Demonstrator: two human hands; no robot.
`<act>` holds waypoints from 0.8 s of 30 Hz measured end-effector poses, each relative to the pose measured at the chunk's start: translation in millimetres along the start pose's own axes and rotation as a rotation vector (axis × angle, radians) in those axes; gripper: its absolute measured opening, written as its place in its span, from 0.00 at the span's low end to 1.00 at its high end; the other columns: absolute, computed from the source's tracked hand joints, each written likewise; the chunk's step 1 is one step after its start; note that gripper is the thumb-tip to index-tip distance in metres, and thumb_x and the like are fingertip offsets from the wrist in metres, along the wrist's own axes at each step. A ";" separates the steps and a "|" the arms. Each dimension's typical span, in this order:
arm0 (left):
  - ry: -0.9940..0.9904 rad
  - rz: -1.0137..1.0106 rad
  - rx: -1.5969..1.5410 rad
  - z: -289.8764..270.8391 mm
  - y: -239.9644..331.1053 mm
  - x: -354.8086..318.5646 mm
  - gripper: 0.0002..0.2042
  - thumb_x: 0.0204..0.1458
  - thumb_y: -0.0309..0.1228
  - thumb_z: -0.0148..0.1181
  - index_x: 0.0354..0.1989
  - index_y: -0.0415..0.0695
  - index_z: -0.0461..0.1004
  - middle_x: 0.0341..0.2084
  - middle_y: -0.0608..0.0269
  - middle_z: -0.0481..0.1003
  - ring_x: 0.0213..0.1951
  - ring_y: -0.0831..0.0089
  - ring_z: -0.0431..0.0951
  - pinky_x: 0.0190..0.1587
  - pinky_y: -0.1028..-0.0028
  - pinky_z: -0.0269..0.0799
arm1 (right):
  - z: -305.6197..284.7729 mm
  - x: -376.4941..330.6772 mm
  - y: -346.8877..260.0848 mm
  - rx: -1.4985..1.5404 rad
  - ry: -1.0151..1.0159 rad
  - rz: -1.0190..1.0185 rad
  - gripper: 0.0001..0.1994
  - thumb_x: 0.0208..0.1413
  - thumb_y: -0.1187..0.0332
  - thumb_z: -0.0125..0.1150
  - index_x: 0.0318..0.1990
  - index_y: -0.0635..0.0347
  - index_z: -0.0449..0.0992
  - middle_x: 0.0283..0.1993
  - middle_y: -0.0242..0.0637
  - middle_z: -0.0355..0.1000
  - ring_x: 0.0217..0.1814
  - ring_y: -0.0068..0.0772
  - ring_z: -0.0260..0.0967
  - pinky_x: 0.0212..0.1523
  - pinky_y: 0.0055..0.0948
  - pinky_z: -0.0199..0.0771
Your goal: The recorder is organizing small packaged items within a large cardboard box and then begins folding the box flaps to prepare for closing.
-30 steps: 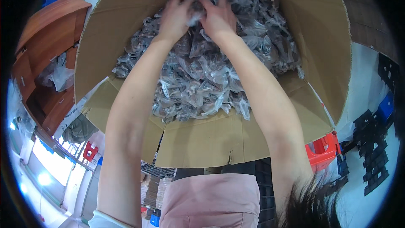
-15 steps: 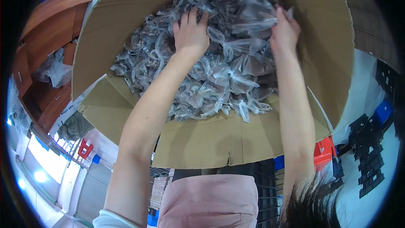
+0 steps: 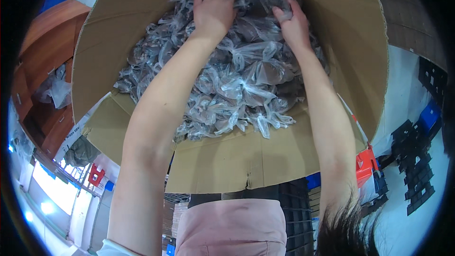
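Many knotted clear plastic bags (image 3: 246, 87) with dark contents, too blurred to name, fill a large open cardboard box (image 3: 350, 33). My left hand (image 3: 214, 12) lies palm down on the far part of the heap, fingers spread and fingertips among the bags. To its right, my right hand (image 3: 295, 26) has its thumb and fingers closed around the plastic of one bag (image 3: 283, 16) near the box's far right side. The bag's lower part merges with the heap, so its outline cannot be told.
The box's near flap (image 3: 237, 166) folds down toward my body. Left of the box stands a reddish-brown wooden cabinet (image 3: 52, 33) with a plastic bag on its shelf. Black plastic pallets (image 3: 412, 166) lie at the right, and a red plastic thing (image 3: 364, 167) is beside my right forearm.
Both hands have moved farther into the box, the right one also leftward toward the left hand. The right hand still grips plastic. The view has shifted slightly.
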State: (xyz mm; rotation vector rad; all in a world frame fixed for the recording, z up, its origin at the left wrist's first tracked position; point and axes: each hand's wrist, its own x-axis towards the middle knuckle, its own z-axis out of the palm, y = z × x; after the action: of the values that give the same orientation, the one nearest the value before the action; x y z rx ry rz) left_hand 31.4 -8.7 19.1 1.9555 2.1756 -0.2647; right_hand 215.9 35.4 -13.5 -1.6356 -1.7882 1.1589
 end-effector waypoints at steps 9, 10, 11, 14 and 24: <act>0.152 0.121 -0.322 -1.6 -14.7 -1.7 0.21 0.50 0.35 0.55 0.54 0.45 0.64 0.54 0.52 0.62 0.51 0.53 0.67 0.53 0.61 0.64 | -34.8 5.4 20.0 -0.567 -0.128 -0.254 0.19 0.49 0.57 0.61 0.47 0.54 0.74 0.34 0.46 0.73 0.36 0.51 0.71 0.38 0.42 0.71; 0.285 0.118 -0.413 -12.9 -11.0 -8.1 0.18 0.48 0.32 0.55 0.50 0.46 0.69 0.50 0.54 0.66 0.50 0.54 0.67 0.53 0.61 0.64 | -39.6 6.7 19.4 -0.536 -0.150 -0.207 0.18 0.49 0.57 0.61 0.46 0.54 0.75 0.34 0.46 0.73 0.37 0.50 0.71 0.39 0.41 0.71; 0.302 0.126 -0.454 -19.8 -3.5 -23.0 0.17 0.48 0.30 0.57 0.49 0.47 0.69 0.48 0.51 0.67 0.48 0.50 0.69 0.49 0.62 0.67 | -38.5 0.2 18.2 -0.272 -0.107 -0.007 0.18 0.49 0.58 0.61 0.45 0.57 0.75 0.38 0.46 0.75 0.40 0.46 0.73 0.42 0.37 0.72; 0.204 0.231 -0.589 -14.9 13.9 -64.3 0.19 0.47 0.31 0.57 0.50 0.48 0.69 0.50 0.51 0.67 0.48 0.50 0.68 0.51 0.62 0.66 | -46.8 -23.8 -5.8 -0.138 0.150 0.243 0.18 0.49 0.59 0.58 0.45 0.58 0.73 0.37 0.44 0.73 0.38 0.48 0.72 0.44 0.37 0.71; -0.261 0.174 -0.467 -11.3 33.6 -25.7 0.25 0.38 0.31 0.64 0.50 0.47 0.69 0.46 0.52 0.69 0.49 0.50 0.67 0.51 0.61 0.67 | -1.2 -121.6 -51.3 -0.346 0.042 0.371 0.22 0.48 0.63 0.56 0.51 0.62 0.67 0.60 0.58 0.52 0.66 0.60 0.42 0.62 0.56 0.44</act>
State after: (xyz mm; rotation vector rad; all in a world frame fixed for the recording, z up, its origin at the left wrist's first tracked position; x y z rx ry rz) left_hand 67.0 -26.7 37.0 1.7185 1.7035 0.0184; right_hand 210.8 -78.0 53.9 -2.2509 -1.7813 0.9876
